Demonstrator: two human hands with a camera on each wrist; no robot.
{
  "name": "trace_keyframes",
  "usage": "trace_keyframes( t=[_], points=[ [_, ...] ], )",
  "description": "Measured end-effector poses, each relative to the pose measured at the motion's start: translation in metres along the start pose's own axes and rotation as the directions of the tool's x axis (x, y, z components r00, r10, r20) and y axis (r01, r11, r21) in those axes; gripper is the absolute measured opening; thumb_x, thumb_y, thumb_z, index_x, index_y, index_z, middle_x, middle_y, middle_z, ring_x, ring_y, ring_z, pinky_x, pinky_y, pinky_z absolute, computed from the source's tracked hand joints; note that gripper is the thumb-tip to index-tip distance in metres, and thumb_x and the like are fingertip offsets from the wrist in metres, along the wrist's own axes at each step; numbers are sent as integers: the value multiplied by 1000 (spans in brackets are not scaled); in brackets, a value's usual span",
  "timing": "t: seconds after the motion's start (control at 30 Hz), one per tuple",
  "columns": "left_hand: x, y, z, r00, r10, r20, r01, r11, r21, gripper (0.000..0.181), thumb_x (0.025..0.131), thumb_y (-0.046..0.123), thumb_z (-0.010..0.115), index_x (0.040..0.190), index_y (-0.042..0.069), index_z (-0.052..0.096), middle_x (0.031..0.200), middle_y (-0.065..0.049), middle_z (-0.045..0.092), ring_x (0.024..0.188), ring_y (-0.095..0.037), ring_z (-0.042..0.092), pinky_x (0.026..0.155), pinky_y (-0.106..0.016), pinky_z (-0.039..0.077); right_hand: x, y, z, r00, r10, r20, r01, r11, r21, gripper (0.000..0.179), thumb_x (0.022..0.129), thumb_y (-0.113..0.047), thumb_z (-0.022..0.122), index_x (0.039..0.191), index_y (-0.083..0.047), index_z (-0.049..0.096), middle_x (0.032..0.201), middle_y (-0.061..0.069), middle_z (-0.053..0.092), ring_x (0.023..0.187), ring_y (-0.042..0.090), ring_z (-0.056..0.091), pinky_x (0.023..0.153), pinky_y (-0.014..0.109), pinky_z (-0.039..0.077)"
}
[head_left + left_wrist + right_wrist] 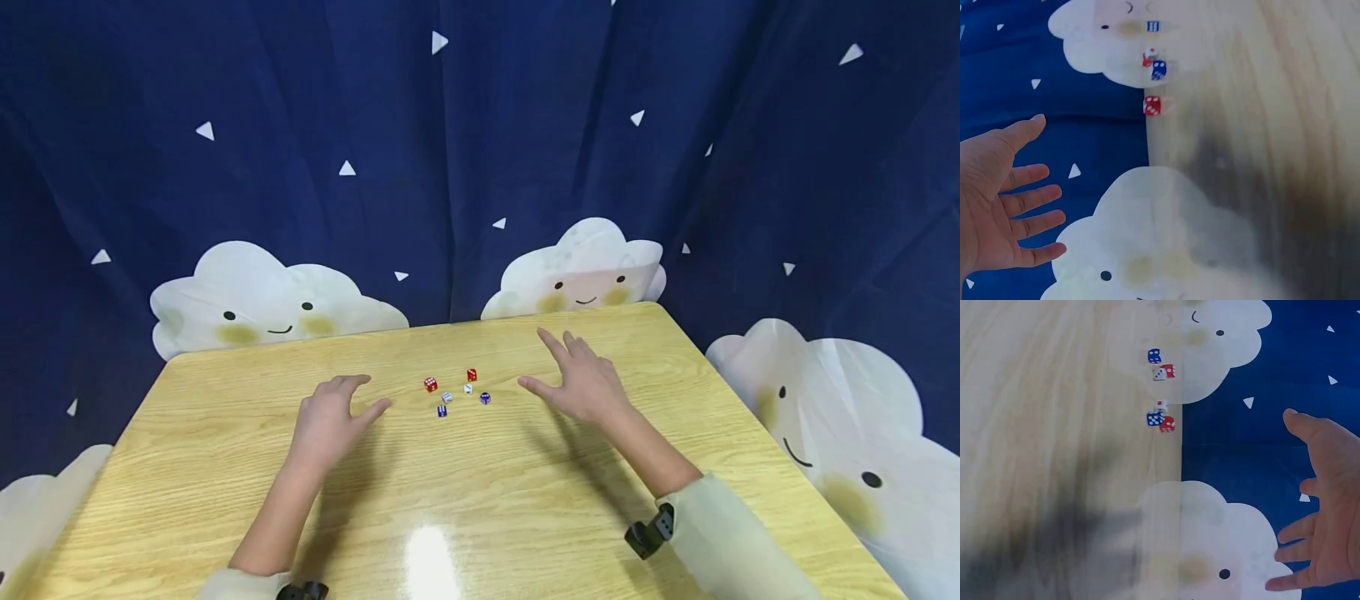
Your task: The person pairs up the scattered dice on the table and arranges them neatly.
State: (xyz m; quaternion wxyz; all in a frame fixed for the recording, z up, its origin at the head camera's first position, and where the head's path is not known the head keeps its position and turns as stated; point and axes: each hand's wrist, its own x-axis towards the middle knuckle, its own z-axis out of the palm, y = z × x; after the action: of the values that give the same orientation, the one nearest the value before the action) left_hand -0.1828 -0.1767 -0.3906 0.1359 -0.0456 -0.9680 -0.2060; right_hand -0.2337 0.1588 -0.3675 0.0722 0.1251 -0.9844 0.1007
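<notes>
Small dice lie in a loose cluster on the wooden table, two red, two white and two blue. In the head view one red die (431,384) is at the left of the cluster and the other red die (472,375) at the back. Between them are a white die (447,397) and a second white die (468,388). One blue die (442,411) is nearest the front; the other blue die (485,398) is rightmost. My left hand (326,421) hovers left of the dice, fingers spread, holding nothing. To their right, my right hand (585,379) is also raised, spread and touching nothing.
The light wooden table (480,500) ends at the back against a dark blue curtain (480,150) printed with white clouds and triangles. Dark wrist straps (651,532) sit by the sleeves. Both arms cast shadows on the tabletop.
</notes>
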Motion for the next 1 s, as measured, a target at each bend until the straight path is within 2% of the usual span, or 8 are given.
trace_keyframes(
  t=[0.13,0.3,0.43,0.67,1.0],
  points=[
    [1,2,10,1000,29,9,-28,999,-31,46,78,44,60,109,9,60,110,-13,60,105,-33,53,82,-53,38,-2,0,6,1000,-20,-4,20,999,46,77,74,-72,40,136,-26,32,130,15,46,114,35,47,83,55,39],
    [-1,7,19,998,54,41,-50,996,-75,38,78,38,63,104,10,63,105,-10,62,102,-31,55,84,-48,40,-7,-1,16,1000,-28,10,27,993,116,69,76,-66,44,128,-21,45,121,9,55,109,30,51,82,48,43],
    [-4,10,25,994,53,95,-42,992,-116,36,78,36,64,103,10,63,104,-7,63,100,-27,57,84,-43,44,-13,-4,25,999,-9,36,2,983,182,62,77,-63,48,122,-20,51,118,5,57,106,26,54,80,44,45],
    [-8,18,33,985,46,167,-13,982,-189,32,77,33,65,101,12,64,98,-2,64,90,-22,59,76,-37,46,-20,-9,38,995,11,97,-38,960,278,55,76,-60,53,115,-21,57,109,5,62,94,21,59,70,37,46],
    [-4,24,51,980,33,197,-2,988,-152,29,77,31,65,99,12,65,94,-3,65,87,-21,60,73,-36,47,-26,-14,56,991,-27,130,-19,939,343,45,75,-53,58,106,-21,62,94,0,63,75,8,56,61,27,43]
  ],
)
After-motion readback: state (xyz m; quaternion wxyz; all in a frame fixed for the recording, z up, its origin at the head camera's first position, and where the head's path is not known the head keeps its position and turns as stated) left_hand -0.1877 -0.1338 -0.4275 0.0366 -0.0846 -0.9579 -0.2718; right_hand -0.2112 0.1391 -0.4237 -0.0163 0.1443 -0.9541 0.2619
